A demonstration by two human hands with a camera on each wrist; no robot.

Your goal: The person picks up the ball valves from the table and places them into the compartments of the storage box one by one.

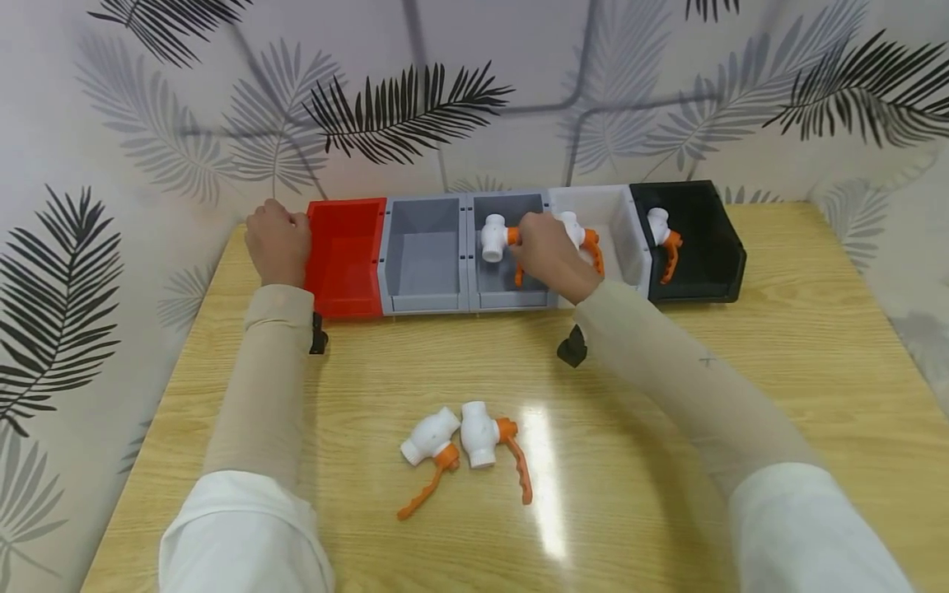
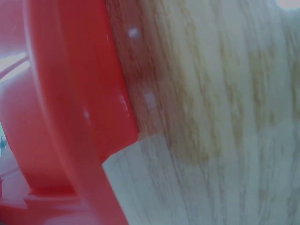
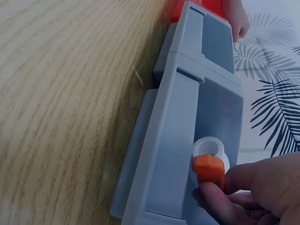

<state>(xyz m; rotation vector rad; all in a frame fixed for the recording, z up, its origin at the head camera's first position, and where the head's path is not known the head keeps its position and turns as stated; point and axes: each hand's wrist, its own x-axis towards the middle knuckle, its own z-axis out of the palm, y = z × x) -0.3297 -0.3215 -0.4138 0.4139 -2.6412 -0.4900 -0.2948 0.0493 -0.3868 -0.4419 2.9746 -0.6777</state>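
My right hand (image 1: pixel 552 255) pinches the orange handle of a white ball valve (image 1: pixel 493 239) between thumb and fingers. In the right wrist view the orange handle (image 3: pixel 209 168) is between the fingertips, and the white valve body sits low inside the right grey bin (image 3: pixel 171 140). At the outer left side of the red bin (image 1: pixel 344 280) is my left hand (image 1: pixel 278 243), its fingers bent. Whether those fingers grip the rim is hidden. Close up, the left wrist view has only the red bin's wall (image 2: pixel 93 84) and wood.
Two more ball valves, a left one (image 1: pixel 432 435) and a right one (image 1: pixel 480 436), lie on the wooden table (image 1: pixel 415 362). The white bin (image 1: pixel 630 239) holds a valve, partly behind my right hand; the black bin (image 1: pixel 708 247) holds another. Beside the red one stands the left grey bin (image 1: pixel 424 255).
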